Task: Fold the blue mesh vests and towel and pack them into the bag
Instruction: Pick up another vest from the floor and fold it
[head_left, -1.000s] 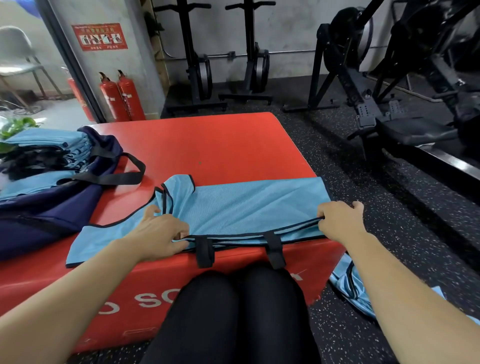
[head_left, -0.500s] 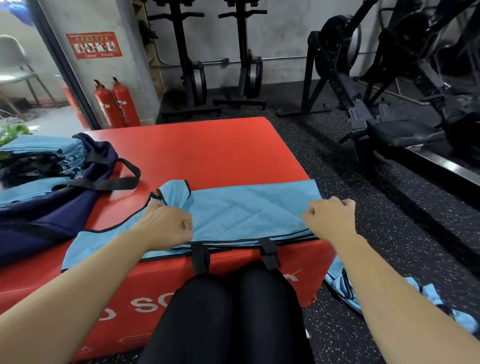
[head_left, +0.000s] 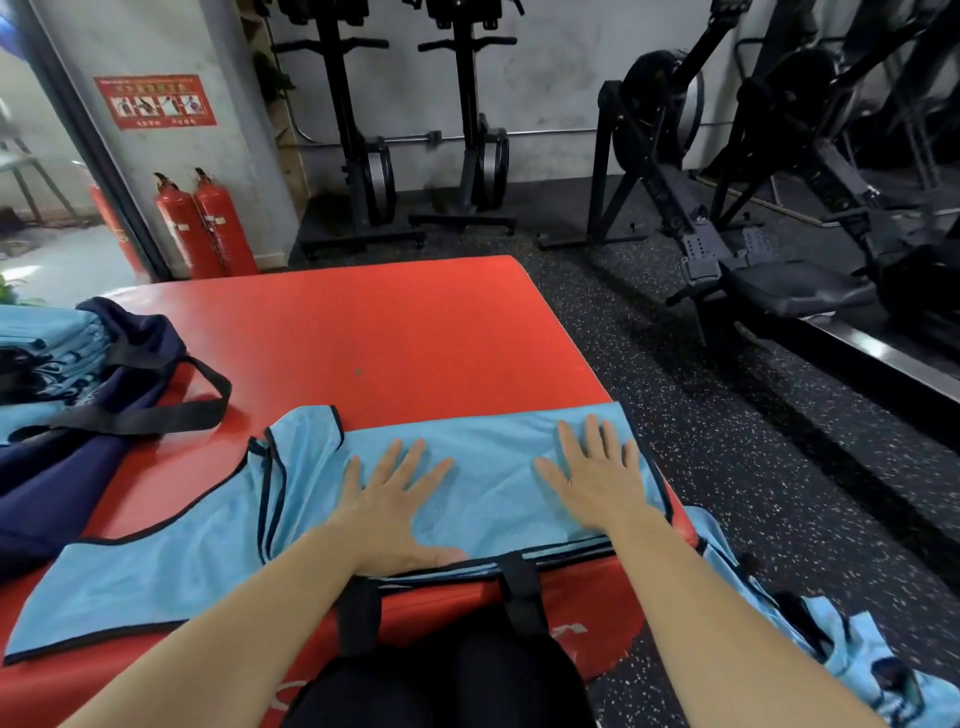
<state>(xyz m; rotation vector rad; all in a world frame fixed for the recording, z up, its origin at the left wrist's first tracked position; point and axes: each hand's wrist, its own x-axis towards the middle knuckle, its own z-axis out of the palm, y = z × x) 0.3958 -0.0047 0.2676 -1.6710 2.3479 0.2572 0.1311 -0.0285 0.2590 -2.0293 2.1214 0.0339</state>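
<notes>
A light blue mesh vest (head_left: 488, 447) with black trim lies folded lengthwise along the near edge of the red padded box (head_left: 374, 332). My left hand (head_left: 395, 499) and my right hand (head_left: 597, 478) press flat on it, fingers spread. Its shoulder part (head_left: 156, 566) stretches out to the left. A navy bag (head_left: 67, 457) with a black strap sits at the left of the box, with folded blue vests (head_left: 47, 338) stacked in it. More blue vests (head_left: 852, 649) lie on the floor at the lower right.
Two red fire extinguishers (head_left: 202, 228) stand by the wall behind the box. Black rowing machines (head_left: 753, 234) fill the back and right. The floor (head_left: 753, 441) is dark speckled rubber. My knees in black (head_left: 441, 675) touch the box front.
Both hands let go of the vest's near edge, moved forward and now lie flat on the fabric. The view has tilted slightly.
</notes>
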